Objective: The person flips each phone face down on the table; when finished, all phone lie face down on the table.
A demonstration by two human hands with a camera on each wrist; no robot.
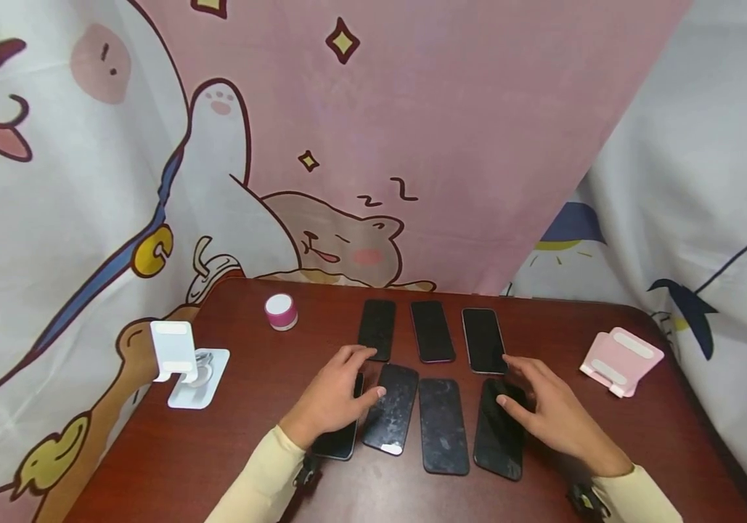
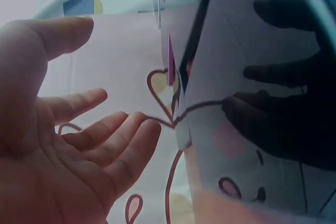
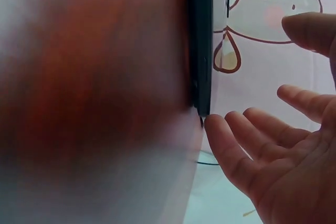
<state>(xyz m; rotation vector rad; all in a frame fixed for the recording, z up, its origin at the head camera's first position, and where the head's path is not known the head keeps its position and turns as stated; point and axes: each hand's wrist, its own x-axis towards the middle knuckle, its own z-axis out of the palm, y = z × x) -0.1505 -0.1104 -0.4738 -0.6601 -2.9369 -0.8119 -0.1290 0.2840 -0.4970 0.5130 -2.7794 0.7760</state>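
Several dark phones lie on the table in two rows. My left hand (image 1: 330, 399) hovers above the front-left phone (image 1: 340, 439), fingers loosely bent and holding nothing. Its fingertips reach toward the back-left phone (image 1: 377, 329), its thumb toward a smudged phone (image 1: 391, 410). A glossy screen in the left wrist view mirrors that hand. My right hand (image 1: 552, 410) is over the front-right phone (image 1: 500, 436), relaxed, fingertips by the lower corner of the back-right phone (image 1: 483, 340). In the right wrist view a fingertip (image 3: 216, 124) is close to a phone's edge (image 3: 200, 51); contact is unclear.
A back-middle phone (image 1: 433, 331) and a front phone (image 1: 443, 427) lie between the hands. A white phone stand (image 1: 192, 363) is at left, a pink stand (image 1: 623, 359) at right. A pink-and-white jar (image 1: 280, 312) stands back left. Printed curtains (image 1: 478, 145) border the table (image 1: 151, 457).
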